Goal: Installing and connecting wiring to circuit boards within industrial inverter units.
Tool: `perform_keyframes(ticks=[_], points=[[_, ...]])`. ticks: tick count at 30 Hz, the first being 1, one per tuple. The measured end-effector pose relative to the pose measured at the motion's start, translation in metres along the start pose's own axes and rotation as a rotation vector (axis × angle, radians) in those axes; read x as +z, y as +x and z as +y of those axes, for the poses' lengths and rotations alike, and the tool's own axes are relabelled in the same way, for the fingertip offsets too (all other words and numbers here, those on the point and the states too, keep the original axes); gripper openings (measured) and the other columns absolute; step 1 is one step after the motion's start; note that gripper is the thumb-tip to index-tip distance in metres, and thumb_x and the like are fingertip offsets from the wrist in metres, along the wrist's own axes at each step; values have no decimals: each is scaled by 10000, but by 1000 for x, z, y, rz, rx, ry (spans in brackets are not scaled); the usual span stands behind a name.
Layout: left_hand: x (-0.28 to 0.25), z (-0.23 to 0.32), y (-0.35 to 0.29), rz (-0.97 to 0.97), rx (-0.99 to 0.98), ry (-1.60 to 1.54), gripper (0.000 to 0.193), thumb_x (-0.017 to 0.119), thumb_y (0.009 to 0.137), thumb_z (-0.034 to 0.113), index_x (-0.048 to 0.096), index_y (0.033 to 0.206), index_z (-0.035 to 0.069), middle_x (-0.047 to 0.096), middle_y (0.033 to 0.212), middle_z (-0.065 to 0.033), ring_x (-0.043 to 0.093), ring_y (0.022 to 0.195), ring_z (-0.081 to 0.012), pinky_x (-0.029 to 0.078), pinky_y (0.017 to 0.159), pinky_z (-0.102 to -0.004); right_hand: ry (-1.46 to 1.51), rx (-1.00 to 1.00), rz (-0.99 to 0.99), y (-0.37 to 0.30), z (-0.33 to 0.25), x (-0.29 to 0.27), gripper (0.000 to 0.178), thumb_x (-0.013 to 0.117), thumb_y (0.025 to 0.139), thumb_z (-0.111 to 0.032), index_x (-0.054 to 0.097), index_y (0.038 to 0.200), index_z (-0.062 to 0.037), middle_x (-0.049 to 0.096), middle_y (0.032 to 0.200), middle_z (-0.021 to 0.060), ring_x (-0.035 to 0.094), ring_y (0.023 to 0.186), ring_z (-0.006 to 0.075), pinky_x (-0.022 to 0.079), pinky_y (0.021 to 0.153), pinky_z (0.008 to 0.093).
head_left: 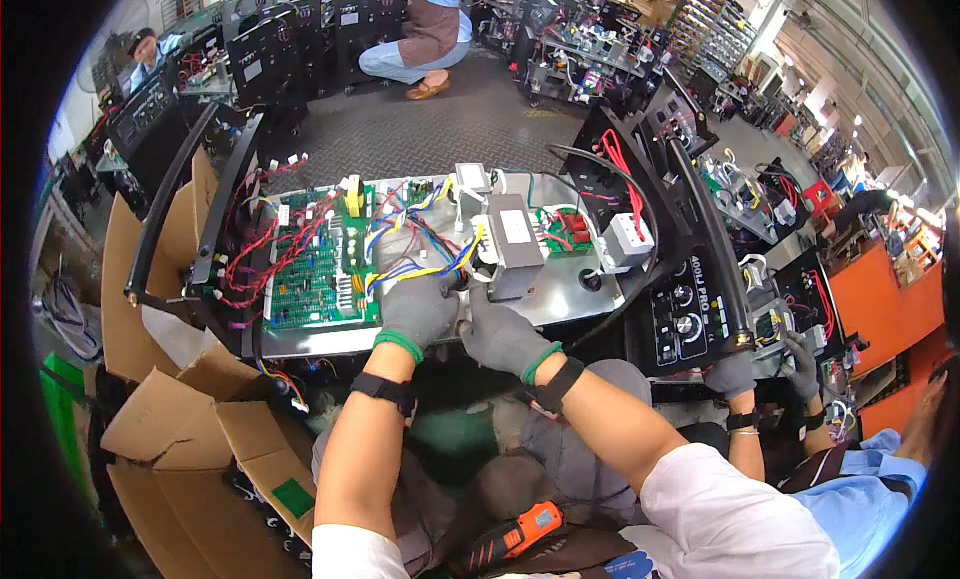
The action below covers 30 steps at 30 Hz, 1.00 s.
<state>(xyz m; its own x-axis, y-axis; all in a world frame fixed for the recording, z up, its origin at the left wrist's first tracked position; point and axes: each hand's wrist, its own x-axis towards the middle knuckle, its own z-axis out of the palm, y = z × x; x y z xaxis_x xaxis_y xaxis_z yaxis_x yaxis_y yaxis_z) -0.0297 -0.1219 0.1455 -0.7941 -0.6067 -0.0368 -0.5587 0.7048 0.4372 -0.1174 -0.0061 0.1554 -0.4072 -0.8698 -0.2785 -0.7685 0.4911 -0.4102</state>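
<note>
The open metal tray (pixel 570 297) lies flat across the middle of the view, just ahead of the person; what carries it from below is hidden. The left hand (pixel 415 314), in a grey glove, is at the tray's near edge, to the right of the green circuit board (pixel 300 297); the right hand (pixel 500 331), gloved alike, is just beside it, in front of the dark, block-shaped transformer (pixel 517 254); the fingers of both bend in close together near the blue and yellow wires (pixel 420 271), and I cannot tell whether they grip anything or only touch.

The tray looks stiff and, with that transformer on it, probably heavy, its weight lying right of the middle; the bare metal may be slick, though the gloves should help; its rim seems the sound place to take hold, one hand towards each end. The circuit board looks fragile, packed with small parts, so its edges are the safer grip; the wires seem soft and easily bent, yet a tug could strain their joints, so the plug bodies are better held than the strands; the red wires (pixel 315 241) loop loosely over the board and could snag a finger.
</note>
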Motion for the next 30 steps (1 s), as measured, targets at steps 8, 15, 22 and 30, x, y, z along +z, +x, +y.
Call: perform_keyframes(ticks=[8,15,22,30], points=[[13,-10,11,19,-20,40,346,528,830,437,697,1026,207,680,837,-138,649,776,-327,507,704,-411,156,-37,-57,13,20,-4,610,492,872,-260,282,1351,53,633,845,272,622,807,421,483,747,505],[19,-20,16,121,104,-42,333,549,853,413,667,794,107,643,658,-120,621,573,-298,449,507,-405,300,-62,-71,12,28,7,612,485,888,-193,223,1393,33,636,685,176,617,538,295,498,575,413],[8,-13,14,79,108,-253,315,565,844,401,678,832,107,662,711,-129,630,595,-306,461,537,-418,131,-157,88,12,28,14,693,501,872,-201,160,1424,42,632,664,179,622,564,325,487,593,444],[13,-20,11,49,189,178,314,470,882,460,654,1014,243,656,716,-132,630,615,-338,477,576,-450,489,106,-269,12,16,-12,419,484,882,-261,412,1170,36,647,858,245,631,828,400,488,751,507]])
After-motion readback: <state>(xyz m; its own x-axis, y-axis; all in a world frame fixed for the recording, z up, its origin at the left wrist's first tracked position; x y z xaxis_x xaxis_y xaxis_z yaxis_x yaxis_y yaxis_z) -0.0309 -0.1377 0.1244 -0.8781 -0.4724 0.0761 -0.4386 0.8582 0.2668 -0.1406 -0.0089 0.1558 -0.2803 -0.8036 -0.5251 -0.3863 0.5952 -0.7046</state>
